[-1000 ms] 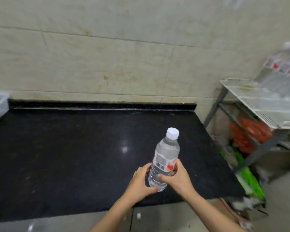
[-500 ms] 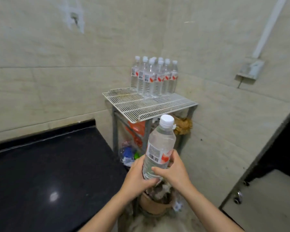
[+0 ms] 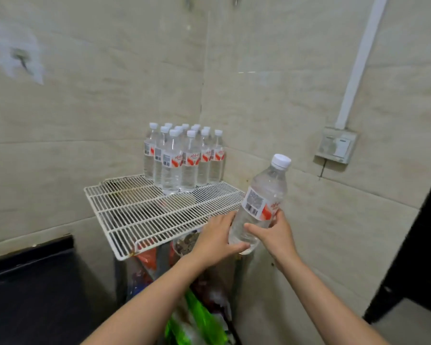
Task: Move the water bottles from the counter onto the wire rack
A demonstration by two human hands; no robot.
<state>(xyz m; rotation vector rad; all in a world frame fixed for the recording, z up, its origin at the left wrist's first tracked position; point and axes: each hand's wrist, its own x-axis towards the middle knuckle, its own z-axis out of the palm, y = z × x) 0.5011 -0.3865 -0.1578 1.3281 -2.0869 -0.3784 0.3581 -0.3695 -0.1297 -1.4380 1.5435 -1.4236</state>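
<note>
I hold a clear water bottle (image 3: 261,202) with a white cap and a red-and-white label in both hands, tilted slightly right, just off the right front corner of the white wire rack (image 3: 139,215). My left hand (image 3: 217,237) cups the bottle's base from the left. My right hand (image 3: 274,232) grips its lower body from the right. Several identical bottles (image 3: 182,158) stand upright in a tight cluster at the rack's back, against the wall corner.
The black counter (image 3: 30,295) lies at the lower left, beside the rack. Under the rack are red and green plastic bags (image 3: 197,317) and a bowl of debris. A wall switch (image 3: 336,145) and white conduit are on the right wall; a dark door edge is at far right.
My view swung from the counter to the rack. Both hands carried the bottle rightward and closer to the rack's front corner; the grip stays the same.
</note>
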